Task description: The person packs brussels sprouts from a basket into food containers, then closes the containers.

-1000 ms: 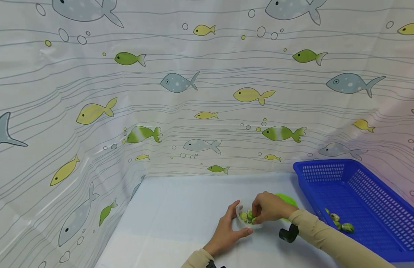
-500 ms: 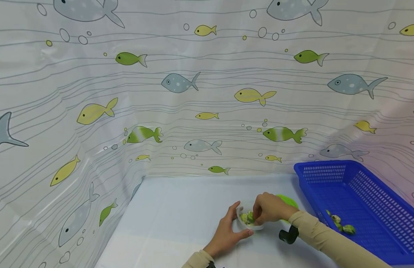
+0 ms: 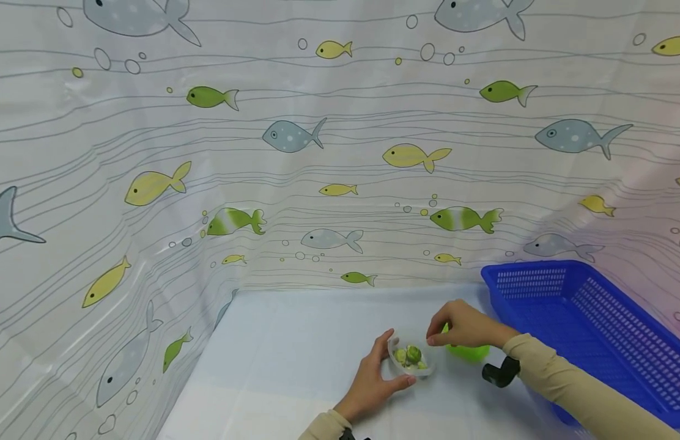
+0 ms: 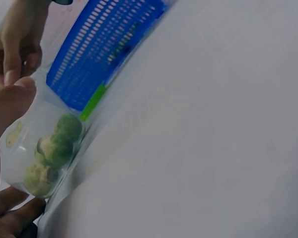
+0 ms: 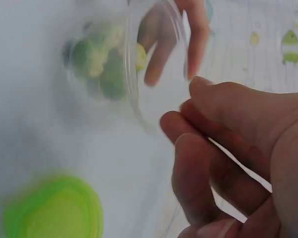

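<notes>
A clear round bowl [image 3: 431, 362] [image 4: 21, 161] stands on the white table with several green sprouts [image 3: 413, 354] [image 4: 55, 150] [image 5: 102, 57] inside. My left hand [image 3: 373, 380] [image 4: 7, 109] grips it from the left, thumb on the near side and fingers round the far side. Just right of the rim hovers my right hand [image 3: 472, 327] [image 4: 19, 44] [image 5: 233, 158], fingers loosely bent, thumb close to the forefinger, nothing visible between them. Below that hand lies a bright green lid [image 3: 470, 353] [image 5: 59, 210], partly covered by it in the head view.
A blue perforated basket [image 3: 604, 342] [image 4: 99, 54] stands at the right; the right sleeve [image 3: 582, 385] crosses its near left side and hides part of it. Behind the table hangs a white curtain [image 3: 329, 211] printed with fish.
My right hand has left the bowl, moving right and slightly away, over the lid. A green sprout that it covered now shows on top. The sleeve now hides the sprouts in the basket.
</notes>
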Tool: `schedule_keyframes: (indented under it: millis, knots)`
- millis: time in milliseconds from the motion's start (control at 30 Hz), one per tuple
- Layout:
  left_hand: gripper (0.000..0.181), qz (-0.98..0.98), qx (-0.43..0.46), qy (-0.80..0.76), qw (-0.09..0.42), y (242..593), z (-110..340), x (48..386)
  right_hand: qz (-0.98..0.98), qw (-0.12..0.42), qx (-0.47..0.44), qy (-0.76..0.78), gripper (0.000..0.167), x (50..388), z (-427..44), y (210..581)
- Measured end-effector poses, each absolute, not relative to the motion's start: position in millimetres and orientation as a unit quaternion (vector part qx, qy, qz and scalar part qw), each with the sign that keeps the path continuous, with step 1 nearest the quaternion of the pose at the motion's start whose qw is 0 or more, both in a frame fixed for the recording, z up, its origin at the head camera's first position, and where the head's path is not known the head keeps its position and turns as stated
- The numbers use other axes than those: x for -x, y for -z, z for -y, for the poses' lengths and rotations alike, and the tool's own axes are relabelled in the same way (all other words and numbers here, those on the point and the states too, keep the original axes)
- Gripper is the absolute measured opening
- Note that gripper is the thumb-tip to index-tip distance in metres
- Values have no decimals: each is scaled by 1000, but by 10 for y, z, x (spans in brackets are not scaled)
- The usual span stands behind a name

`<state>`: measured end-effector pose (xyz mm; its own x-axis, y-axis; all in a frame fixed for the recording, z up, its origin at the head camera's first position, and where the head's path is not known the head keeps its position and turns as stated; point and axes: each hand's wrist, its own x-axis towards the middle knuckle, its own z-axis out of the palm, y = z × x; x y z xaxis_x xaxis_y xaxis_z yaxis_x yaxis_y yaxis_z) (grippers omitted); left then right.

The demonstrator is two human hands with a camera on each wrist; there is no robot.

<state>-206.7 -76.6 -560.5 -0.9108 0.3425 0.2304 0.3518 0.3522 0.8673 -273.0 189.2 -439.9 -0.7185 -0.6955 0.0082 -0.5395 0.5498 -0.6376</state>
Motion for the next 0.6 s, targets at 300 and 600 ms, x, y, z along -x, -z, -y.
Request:
schedule_keyframes:
  millis: [300,600]
  knots:
    - [96,827,219,517,22,5619,771,2079,-892,78,292,335,18,2705,-2407,4238]
    - [97,824,221,521,19,5639,767,2076,-893,33,288,343,28,2627,-2873,4152]
